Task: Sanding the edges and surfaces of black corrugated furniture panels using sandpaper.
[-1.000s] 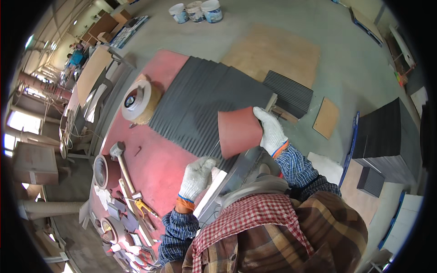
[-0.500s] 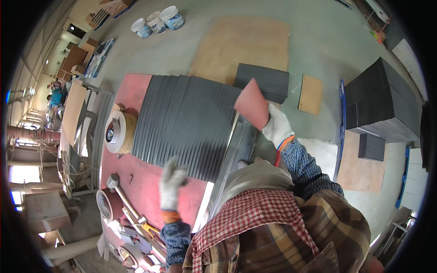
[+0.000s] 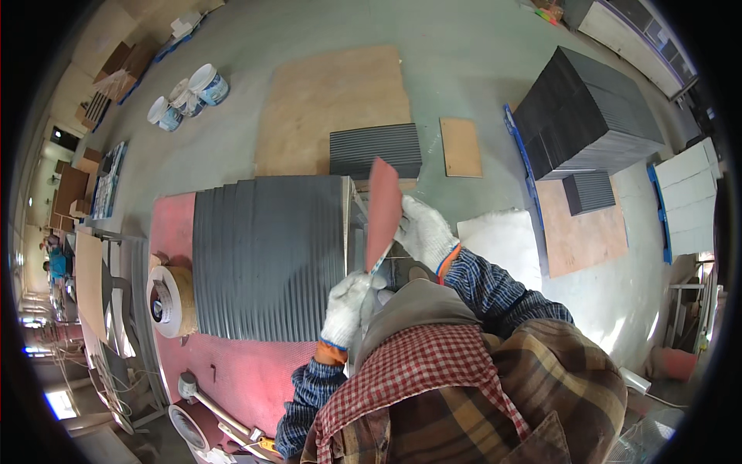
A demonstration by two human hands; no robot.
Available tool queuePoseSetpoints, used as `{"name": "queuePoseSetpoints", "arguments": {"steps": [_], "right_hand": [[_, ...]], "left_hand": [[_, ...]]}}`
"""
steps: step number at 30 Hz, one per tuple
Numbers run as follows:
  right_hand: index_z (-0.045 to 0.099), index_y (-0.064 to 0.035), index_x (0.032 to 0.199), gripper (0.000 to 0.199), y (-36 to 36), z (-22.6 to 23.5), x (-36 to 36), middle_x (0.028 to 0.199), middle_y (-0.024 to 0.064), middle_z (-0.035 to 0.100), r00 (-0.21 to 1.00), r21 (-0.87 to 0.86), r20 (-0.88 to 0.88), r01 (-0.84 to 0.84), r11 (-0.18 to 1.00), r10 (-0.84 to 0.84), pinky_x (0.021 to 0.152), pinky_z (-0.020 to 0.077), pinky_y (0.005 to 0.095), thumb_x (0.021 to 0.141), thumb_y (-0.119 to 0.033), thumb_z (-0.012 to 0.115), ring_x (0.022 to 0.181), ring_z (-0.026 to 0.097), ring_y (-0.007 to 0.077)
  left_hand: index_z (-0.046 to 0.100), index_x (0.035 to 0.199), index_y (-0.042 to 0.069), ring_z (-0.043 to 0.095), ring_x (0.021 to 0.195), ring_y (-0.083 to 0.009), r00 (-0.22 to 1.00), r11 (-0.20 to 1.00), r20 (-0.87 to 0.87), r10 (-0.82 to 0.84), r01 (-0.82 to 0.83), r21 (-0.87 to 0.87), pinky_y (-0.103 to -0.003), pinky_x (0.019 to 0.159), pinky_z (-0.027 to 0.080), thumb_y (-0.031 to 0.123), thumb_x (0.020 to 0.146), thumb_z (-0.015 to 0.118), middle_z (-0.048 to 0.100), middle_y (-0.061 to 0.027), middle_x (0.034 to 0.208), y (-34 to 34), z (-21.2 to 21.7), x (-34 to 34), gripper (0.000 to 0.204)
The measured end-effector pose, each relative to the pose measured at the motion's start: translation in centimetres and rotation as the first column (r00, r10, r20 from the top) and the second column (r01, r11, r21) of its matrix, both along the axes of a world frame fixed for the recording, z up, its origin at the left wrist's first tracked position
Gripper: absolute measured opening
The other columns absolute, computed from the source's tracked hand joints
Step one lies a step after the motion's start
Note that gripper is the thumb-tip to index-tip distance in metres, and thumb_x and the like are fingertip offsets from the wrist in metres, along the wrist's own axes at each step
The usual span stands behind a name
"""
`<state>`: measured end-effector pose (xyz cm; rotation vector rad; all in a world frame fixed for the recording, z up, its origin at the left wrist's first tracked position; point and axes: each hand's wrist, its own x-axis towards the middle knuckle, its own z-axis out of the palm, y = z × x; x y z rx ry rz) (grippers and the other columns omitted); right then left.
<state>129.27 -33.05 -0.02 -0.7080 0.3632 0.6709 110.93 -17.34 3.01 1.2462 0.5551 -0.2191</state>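
Head view: both gloved hands grip a reddish sheet [image 3: 383, 210], held nearly edge-on above the table's near edge. The right hand [image 3: 421, 230] clasps its right side, the left hand [image 3: 347, 300] pinches its lower end. Beside it, a grey ribbed panel [image 3: 267, 259] lies on the red table [image 3: 171, 226], a tape roll [image 3: 168, 302] at its left.

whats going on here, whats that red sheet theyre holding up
A person in white work gloves holds a thin reddish-brown sheet on edge with both hands: the right hand grips its upper side, the left hand its lower end. It stands just off the right edge of a row of dark grey ribbed panels lying on a red-topped table. A large roll of tape sits at the panels' left. More grey panels are stacked on the floor.
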Motion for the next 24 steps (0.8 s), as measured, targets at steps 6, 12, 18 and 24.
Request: {"name": "queuePoseSetpoints", "arguments": {"steps": [6, 12, 18, 24], "right_hand": [[0.059, -0.0038, 0.144, 0.038, -7.8, -4.4, 4.6, 0.135, 0.0135, 0.071, 0.983, -0.114, 0.073, 0.176, 0.978, -0.168, 0.103, 0.0598, 0.0417, 0.118, -0.028, 0.047, 0.124, 0.07, 0.0239], [0.066, -0.0079, 0.131, 0.029, -16.2, -8.6, 8.2, 0.116, 0.0041, 0.075, 0.946, -0.463, 0.137, 0.322, 0.826, -0.292, 0.081, 0.0599, 0.0339, 0.112, -0.03, 0.063, 0.096, 0.073, 0.0163], [0.076, -0.0085, 0.122, 0.023, -12.8, -6.1, 9.1, 0.109, -0.0015, 0.074, 0.931, -0.589, 0.365, 0.215, 0.779, 0.019, 0.088, 0.054, 0.0289, 0.109, -0.027, 0.071, 0.095, 0.067, 0.0098], [0.077, 0.0008, 0.129, 0.029, 1.7, 0.6, 5.5, 0.115, 0.0005, 0.075, 0.494, -0.597, 0.637, -0.172, 0.784, 0.593, 0.101, 0.0518, 0.0297, 0.111, -0.019, 0.066, 0.11, 0.066, 0.0114]], "left_hand": [[0.065, 0.103, 0.011, 0.058, 0.055, -0.0122, 0.903, 0.958, 0.334, 0.269, -0.286, 0.0, -0.03, 0.042, 0.046, 0.054, 0.109, 0.066, 0.059, 0.0006, 0.068, 4.3, -0.8, -6.2, 0.044], [0.057, 0.155, -0.001, 0.082, 0.105, -0.0331, 0.963, 0.972, -0.269, 0.026, -0.086, -0.217, -0.051, 0.094, 0.066, 0.087, 0.105, 0.038, 0.08, -0.0257, 0.122, 7.7, -4.8, -23.7, 0.103], [0.008, 0.181, 0.019, 0.034, 0.165, -0.0394, 0.71, 0.752, -0.396, 0.583, -0.286, 0.594, -0.054, 0.135, 0.031, 0.024, 0.091, 0.088, 0.018, -0.0217, 0.186, 4.8, -3.2, -40.3, 0.121], [0.078, 0.135, 0.01, 0.036, 0.164, -0.0416, 0.428, 0.172, -0.253, 0.867, 0.22, 0.96, -0.061, 0.134, 0.027, 0.042, 0.089, 0.088, 0.045, -0.0156, 0.176, 3.3, -1.6, -42.2, 0.057]]}}
